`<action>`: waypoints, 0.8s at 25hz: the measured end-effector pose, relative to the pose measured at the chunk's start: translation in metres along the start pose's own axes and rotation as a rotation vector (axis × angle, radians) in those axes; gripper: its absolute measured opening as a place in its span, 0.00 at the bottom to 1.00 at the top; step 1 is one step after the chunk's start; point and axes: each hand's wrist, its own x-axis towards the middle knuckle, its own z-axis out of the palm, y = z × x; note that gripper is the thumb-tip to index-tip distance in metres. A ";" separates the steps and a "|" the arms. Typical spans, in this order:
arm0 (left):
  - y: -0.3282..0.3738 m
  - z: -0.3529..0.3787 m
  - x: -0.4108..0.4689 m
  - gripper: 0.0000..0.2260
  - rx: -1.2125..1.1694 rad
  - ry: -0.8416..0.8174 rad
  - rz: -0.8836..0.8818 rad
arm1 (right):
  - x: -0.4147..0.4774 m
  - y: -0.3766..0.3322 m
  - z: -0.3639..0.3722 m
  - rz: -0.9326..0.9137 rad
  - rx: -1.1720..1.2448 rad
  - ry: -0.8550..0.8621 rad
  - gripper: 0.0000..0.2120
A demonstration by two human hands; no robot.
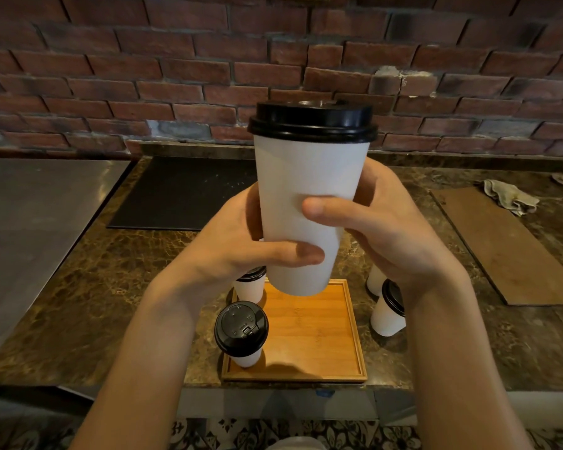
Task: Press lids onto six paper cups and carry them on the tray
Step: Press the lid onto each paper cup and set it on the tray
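A white paper cup with a black lid is held upright in the air, close to the camera. My left hand grips its lower part from the left, thumb across the front. My right hand grips it from the right, thumb on the front. Below lies a wooden tray on the counter. Two lidded cups stand on its left side, one near the front and one behind, partly hidden by my left hand. Right of the tray stand two more cups, one mostly hidden by my right wrist.
A marble counter runs to a brick wall. A black mat lies at the back, a steel surface to the left, a wooden board with a crumpled cloth to the right.
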 end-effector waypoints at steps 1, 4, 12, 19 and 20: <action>0.000 0.001 0.000 0.28 -0.006 0.015 -0.006 | 0.000 0.001 0.001 0.011 -0.017 0.021 0.28; -0.001 0.002 0.002 0.28 0.006 0.070 -0.001 | 0.003 0.003 0.003 0.021 -0.078 0.071 0.29; -0.015 0.003 0.006 0.34 0.167 0.288 -0.005 | 0.007 0.017 0.021 0.048 -0.300 0.304 0.35; -0.021 0.003 0.007 0.34 0.249 0.355 -0.028 | 0.009 0.024 0.030 0.035 -0.322 0.408 0.35; -0.020 0.002 0.007 0.34 0.250 0.352 -0.033 | 0.009 0.023 0.028 0.031 -0.326 0.402 0.35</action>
